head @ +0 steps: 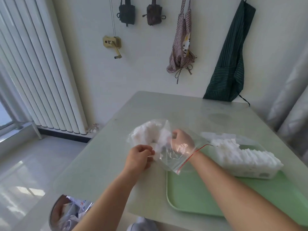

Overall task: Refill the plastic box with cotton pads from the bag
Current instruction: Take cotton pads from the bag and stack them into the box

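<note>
Surface: a pale, glossy top is seen, on which the tray is carried.
Tray: a light green tray is laid on the near right part of the surface, partly covered by the right forearm.
Plastic box: it is set on the tray's far right part, just to the right of the bag. A row of white pads is stood on edge in it, rising above its rim.
Bag: a clear zip bag with a red seal line is held between both hands, over the surface. Its mouth is drawn round the right wrist.
Cotton pads: a loose white clump is gathered in the bag's far end.
Right hand: it is pushed inside the bag. Its fingers are seen through the plastic, curled on the cotton pads.
Left hand: it is placed outside the bag, with its fingers pinched together on the bag's lower side.
</note>
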Available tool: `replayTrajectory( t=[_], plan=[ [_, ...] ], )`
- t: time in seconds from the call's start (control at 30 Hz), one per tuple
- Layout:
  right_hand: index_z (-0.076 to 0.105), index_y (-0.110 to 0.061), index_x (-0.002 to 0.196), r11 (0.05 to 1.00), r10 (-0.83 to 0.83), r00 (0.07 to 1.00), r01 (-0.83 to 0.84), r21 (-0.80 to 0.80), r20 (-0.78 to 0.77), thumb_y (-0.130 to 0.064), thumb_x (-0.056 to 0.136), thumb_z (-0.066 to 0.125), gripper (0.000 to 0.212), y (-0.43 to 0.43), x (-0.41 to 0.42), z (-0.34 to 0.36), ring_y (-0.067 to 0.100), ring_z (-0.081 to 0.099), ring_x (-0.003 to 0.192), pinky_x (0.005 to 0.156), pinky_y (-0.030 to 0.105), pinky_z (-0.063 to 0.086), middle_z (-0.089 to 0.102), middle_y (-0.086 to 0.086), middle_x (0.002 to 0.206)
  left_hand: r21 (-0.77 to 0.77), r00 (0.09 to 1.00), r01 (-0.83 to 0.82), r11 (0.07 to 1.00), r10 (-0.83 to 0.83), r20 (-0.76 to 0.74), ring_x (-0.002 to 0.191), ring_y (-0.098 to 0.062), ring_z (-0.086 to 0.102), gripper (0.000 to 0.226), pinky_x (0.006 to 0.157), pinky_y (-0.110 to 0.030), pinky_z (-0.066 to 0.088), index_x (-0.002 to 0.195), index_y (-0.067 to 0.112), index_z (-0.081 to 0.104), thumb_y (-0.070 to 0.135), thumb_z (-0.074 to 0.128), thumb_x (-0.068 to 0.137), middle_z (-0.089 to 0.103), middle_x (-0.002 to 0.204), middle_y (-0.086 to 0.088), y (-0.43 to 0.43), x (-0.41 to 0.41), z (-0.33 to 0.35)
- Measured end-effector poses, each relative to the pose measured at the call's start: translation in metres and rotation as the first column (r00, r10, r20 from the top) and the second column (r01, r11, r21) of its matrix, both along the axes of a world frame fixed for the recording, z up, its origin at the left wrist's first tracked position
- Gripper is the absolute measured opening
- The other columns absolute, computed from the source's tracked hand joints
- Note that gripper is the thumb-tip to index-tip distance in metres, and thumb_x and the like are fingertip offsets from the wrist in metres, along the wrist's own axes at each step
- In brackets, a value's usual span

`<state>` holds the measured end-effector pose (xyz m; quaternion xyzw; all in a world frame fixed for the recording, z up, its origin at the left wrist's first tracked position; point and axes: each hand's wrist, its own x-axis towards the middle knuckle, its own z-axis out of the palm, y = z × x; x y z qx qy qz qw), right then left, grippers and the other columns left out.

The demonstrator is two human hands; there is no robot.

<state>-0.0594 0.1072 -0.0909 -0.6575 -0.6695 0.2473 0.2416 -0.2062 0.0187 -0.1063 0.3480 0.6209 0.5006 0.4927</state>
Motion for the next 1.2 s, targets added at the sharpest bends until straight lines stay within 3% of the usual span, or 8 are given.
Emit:
replayTrajectory(
  t=[0.23,0.43,0.57,0.73,0.87,0.93,1.1,1.2],
  plan=[
    [0.043,-0.018,0.061,0.997,-0.055,0.998,0.054,-0.06,-0.027,-0.04,0.09,0.064,0.042,0.019,-0.012,-0.002,0.025,0.053,0.077,0.053,0.029,0.031,0.048,0.002,0.064,-0.019,0.998,0.051,0.999,-0.051,-0.036,0.072,-0.016,0.064,0.024,0.053,-0.023,0.052,0.088,0.012,0.071,0.0,0.049,0.086,0.075,0.092,0.0,0.001,-0.005,-0.002],
    [0.064,-0.001,0.106,0.991,-0.088,0.996,0.085,-0.105,-0.023,-0.048,0.083,0.069,0.052,0.025,-0.023,-0.005,0.03,0.066,0.1,0.072,0.029,0.042,0.069,0.016,0.107,-0.011,0.995,0.08,0.997,-0.081,-0.06,0.072,-0.014,0.062,0.026,0.055,-0.025,0.052,0.081,0.014,0.071,0.0,0.05,0.085,0.067,0.078,0.002,0.0,-0.004,-0.003],
    [0.052,-0.014,0.071,0.993,-0.037,0.991,0.022,-0.117,-0.125,-0.024,0.087,0.07,0.026,0.023,-0.019,-0.001,0.022,0.056,0.086,0.066,0.03,0.041,0.057,0.001,0.077,-0.01,0.989,0.131,0.991,-0.131,-0.07,0.076,-0.013,0.061,0.026,0.058,-0.025,0.053,0.088,0.015,0.073,0.001,0.052,0.084,0.069,0.086,0.003,-0.002,-0.006,-0.004],
    [0.063,-0.009,0.071,0.98,-0.047,0.926,-0.029,-0.195,-0.375,-0.011,0.085,0.071,0.016,0.023,0.003,0.004,0.025,0.059,0.077,0.068,0.034,0.045,0.057,0.005,0.069,-0.003,0.971,0.213,0.977,-0.213,-0.107,0.081,-0.009,0.059,0.034,0.058,-0.02,0.051,0.102,0.026,0.073,0.003,0.055,0.085,0.071,0.11,0.007,-0.004,-0.006,-0.003],
    [0.065,0.008,0.096,0.893,-0.112,0.676,-0.253,-0.373,-0.728,-0.012,0.086,0.064,0.022,0.006,0.027,0.006,0.029,0.066,0.073,0.068,0.033,0.056,0.062,0.018,0.085,-0.015,0.959,0.234,0.972,-0.234,-0.158,0.09,-0.01,0.058,0.034,0.059,-0.021,0.052,0.113,0.028,0.071,0.009,0.059,0.088,0.066,0.119,0.007,-0.004,-0.005,0.0],
    [0.06,0.01,0.118,0.862,-0.138,0.624,-0.307,-0.403,-0.769,-0.012,0.076,0.073,0.049,-0.009,0.036,0.011,0.03,0.064,0.079,0.07,0.034,0.056,0.061,0.02,0.097,-0.024,0.934,0.27,0.962,-0.268,-0.237,0.09,-0.009,0.057,0.037,0.06,-0.022,0.054,0.122,0.027,0.068,0.013,0.06,0.089,0.062,0.119,0.008,-0.003,-0.003,0.002],
    [0.066,-0.009,0.084,0.852,-0.053,0.678,-0.352,-0.387,-0.733,0.005,0.093,0.051,0.022,-0.055,0.053,0.024,0.014,0.056,0.053,0.077,0.033,0.055,0.058,0.005,0.061,-0.097,0.848,0.342,0.935,-0.351,-0.397,0.091,-0.017,0.059,0.045,0.048,-0.02,0.05,0.132,0.027,0.062,0.018,0.058,0.088,0.062,0.117,0.002,0.001,0.004,0.01],
    [0.064,-0.006,0.091,0.862,-0.098,0.71,-0.289,-0.416,-0.698,0.006,0.09,0.055,0.015,-0.075,0.074,0.035,0.021,0.063,0.067,0.074,0.036,0.057,0.065,0.01,0.076,-0.181,0.834,0.343,0.922,-0.388,-0.393,0.091,-0.019,0.053,0.043,0.05,-0.023,0.049,0.134,0.022,0.059,0.014,0.055,0.092,0.056,0.097,-0.001,0.002,0.009,0.018]
  ],
)
